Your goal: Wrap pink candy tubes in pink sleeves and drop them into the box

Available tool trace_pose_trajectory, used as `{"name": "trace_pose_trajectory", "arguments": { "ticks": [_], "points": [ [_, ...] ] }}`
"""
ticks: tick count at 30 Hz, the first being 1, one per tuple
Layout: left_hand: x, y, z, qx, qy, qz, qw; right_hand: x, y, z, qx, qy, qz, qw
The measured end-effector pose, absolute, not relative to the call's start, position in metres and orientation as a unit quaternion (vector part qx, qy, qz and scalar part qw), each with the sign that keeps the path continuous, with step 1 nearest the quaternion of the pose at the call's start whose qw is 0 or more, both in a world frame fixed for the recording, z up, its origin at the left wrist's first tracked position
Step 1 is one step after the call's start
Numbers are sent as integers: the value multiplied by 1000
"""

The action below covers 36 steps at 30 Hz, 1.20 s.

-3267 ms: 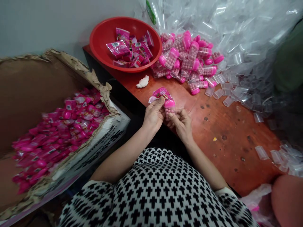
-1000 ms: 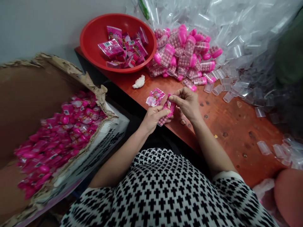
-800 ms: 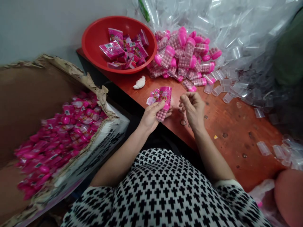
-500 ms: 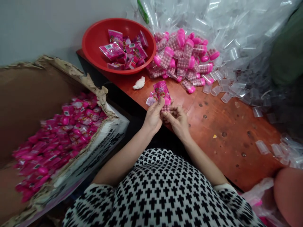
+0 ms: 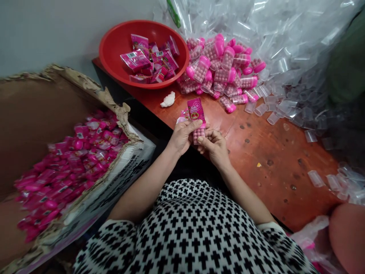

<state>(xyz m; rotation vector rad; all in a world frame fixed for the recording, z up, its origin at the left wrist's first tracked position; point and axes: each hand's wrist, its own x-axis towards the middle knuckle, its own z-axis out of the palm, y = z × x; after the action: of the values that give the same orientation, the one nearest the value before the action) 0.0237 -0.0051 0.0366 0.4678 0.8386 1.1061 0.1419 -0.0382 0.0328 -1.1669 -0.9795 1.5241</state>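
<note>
A pink printed packet [image 5: 195,108] and a small clear candy bottle [image 5: 199,134] full of pink balls are held together above the table's near edge, the packet at the bottle's upper end. My left hand [image 5: 182,136] is closed round them, its thumb lying across the join. At the bottle's lower end, my right hand [image 5: 214,146] pinches with thumb and fingers curled. I cannot tell how far the bottle reaches into the packet. Behind my left hand, a second printed wrapper [image 5: 184,114] lies on the table, partly hidden.
Printed packets lie in a red basin [image 5: 104,66]. A heap of filled bottles [image 5: 225,72] sits beside clear empty tubes [image 5: 285,106] on the wooden table [image 5: 256,190]. To the left, a torn cardboard box [image 5: 125,160] holds many pink pieces. A white lump [image 5: 168,99] rests near the basin.
The packet and bottle have turned a little in my hands, and more of the bottle shows. My left thumb now lies flatter across them; both hands keep their hold.
</note>
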Motion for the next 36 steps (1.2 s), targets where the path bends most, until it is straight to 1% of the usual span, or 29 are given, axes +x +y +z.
{"name": "trace_pose_trajectory", "arguments": {
  "ticks": [7,10,14,17,22,24,26,28,30,33,36],
  "points": [
    [26,-7,33,229,411,525,709,142,-40,36,-518,-427,563,482],
    [27,-9,34,226,413,530,705,143,-38,34,-499,-413,584,489],
    [28,-11,34,196,380,536,728,146,-35,32,-489,-399,604,486],
    [29,-11,33,182,385,533,731,147,-37,32,-499,-401,595,486],
    [30,-11,34,186,421,534,709,144,-43,33,-522,-420,545,504],
    [31,-13,35,194,427,540,699,144,-44,32,-514,-408,558,507],
    [31,-15,35,200,425,543,696,145,-43,31,-499,-381,596,501],
    [30,-16,34,202,415,535,708,147,-42,31,-482,-352,634,492],
    [28,-16,34,204,401,513,731,148,-42,32,-475,-340,646,492],
    [25,-15,34,220,397,480,751,150,-45,36,-498,-368,609,496],
    [25,-15,34,217,410,490,738,149,-47,38,-523,-395,577,487]
  ]
}}
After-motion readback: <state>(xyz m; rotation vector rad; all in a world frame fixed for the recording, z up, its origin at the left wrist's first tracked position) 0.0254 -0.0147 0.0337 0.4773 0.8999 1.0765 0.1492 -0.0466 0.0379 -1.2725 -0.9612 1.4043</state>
